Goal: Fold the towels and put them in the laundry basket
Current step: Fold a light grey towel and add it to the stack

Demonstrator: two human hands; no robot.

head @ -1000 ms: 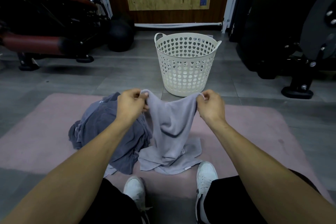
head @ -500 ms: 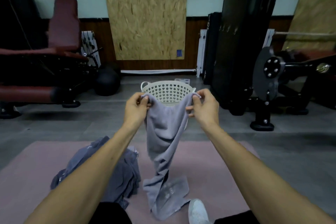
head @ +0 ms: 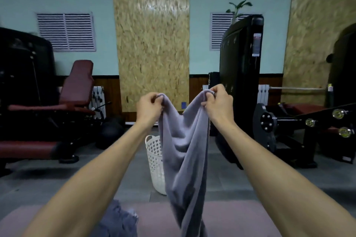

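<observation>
A: So, what are the hands doing?

B: Both hands are holding up a light purple towel (head: pixel 185 152). The left hand (head: pixel 148 107) is pinching one top corner with curled fingers. The right hand (head: pixel 217 104) is pinching the other top corner the same way.

A: Where is the towel hanging?

B: It is hanging right in front of the white laundry basket (head: pixel 155 161), with its top edge high above the basket's rim. It is sagging in the middle between the two hands, and its long folds are dropping down past the basket toward the pink mat (head: pixel 240 219). Its bottom end is running out of the picture.

A: Is the basket showing?

B: Only its left side with the little holes and one handle. The towel is covering the rest. The basket is standing on the gray floor (head: pixel 217 184), just past the far edge of the mat.

A: Are more towels lying around?

B: Yes, a darker gray-blue pile of cloth (head: pixel 119 221) is lying on the mat, nearer than the basket and to its left.

A: What else is sitting near the basket?

B: A dark red gym bench (head: pixel 75 90) is standing far to the basket's left, and a black machine (head: pixel 240 75) is standing behind it to the right.
</observation>
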